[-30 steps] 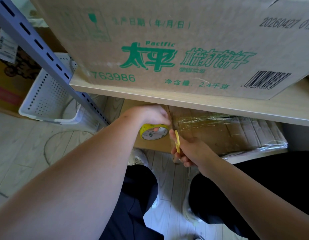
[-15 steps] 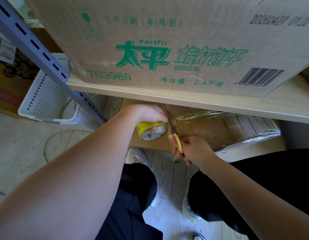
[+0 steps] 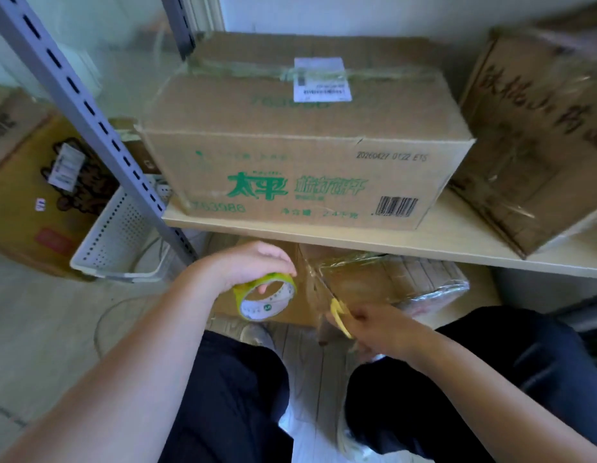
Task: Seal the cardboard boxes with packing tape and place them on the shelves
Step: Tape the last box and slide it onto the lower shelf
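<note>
Left grip (image 3: 247, 265) curled round tape roll (image 3: 265, 298), right grip (image 3: 377, 325) pinching yellow scissors (image 3: 340, 314) at tape strand off lower box (image 3: 384, 285), under shelf board (image 3: 374, 240). Printed box (image 3: 307, 175) already taped and shelved, wrapped box (image 3: 537, 145) beside it; lower box looks mid-seal, cut pending

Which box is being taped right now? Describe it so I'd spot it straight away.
Find the wooden shelf board carrying the green-lettered box. Directly beneath it sits the lower box, beside the tape roll and scissors. Unlike its neighbours, it is glossy with clear tape.
</note>
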A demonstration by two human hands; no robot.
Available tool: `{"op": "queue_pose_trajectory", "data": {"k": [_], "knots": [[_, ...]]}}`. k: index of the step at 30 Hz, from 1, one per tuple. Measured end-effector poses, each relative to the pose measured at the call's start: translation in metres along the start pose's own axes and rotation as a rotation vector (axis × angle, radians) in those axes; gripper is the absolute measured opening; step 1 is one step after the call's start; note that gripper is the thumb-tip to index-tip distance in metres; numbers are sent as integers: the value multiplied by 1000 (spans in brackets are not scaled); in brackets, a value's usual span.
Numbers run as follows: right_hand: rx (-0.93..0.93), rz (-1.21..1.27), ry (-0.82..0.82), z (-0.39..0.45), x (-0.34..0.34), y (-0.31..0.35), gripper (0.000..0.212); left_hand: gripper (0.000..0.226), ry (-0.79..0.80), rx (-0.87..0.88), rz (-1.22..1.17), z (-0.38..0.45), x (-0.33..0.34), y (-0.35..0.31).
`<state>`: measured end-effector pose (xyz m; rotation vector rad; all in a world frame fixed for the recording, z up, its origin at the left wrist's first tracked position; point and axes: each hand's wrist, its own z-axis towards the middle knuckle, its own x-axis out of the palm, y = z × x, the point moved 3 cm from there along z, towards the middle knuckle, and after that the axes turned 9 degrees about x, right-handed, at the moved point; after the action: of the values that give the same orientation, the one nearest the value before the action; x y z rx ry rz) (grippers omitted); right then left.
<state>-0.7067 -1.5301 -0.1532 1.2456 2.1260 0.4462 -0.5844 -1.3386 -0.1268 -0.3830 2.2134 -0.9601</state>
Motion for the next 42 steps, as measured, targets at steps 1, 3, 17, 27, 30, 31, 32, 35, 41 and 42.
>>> {"op": "queue_pose_trajectory", "data": {"k": [1,3,17,27,30,31,32,35,41,42], "knots": [[-64,-78,-43,-21,-11,-1,21,16,-38,38,-60,-16,7,-12],[-194,-244,-222,-73,-41,-1,15,15,-128,123,-187,-43,20,-36],[-380,-360,-1409,-343,-339,110,27,17,-311,734,-879,-164,39,-310],[-535,-414,-1214,-315,-321,124,22,23,-256,834,-821,-186,41,-358],[-792,-367,-819,-332,-258,135,30,23,-272,830,-796,-179,40,-363],[-802,-366,-755,-332,-245,137,26,23,-280,817,-795,-175,41,-365],[-815,-357,-786,-328,-242,137,18,23,-291,798,-794,-172,43,-367],[-743,-278,-982,-317,-250,138,8,20,-307,745,-796,-160,48,-369],[-684,-333,-1128,-302,-248,137,13,54,-370,547,-715,-120,50,-368],[-689,-345,-1136,-299,-249,140,13,61,-382,508,-742,-112,50,-364]]}}
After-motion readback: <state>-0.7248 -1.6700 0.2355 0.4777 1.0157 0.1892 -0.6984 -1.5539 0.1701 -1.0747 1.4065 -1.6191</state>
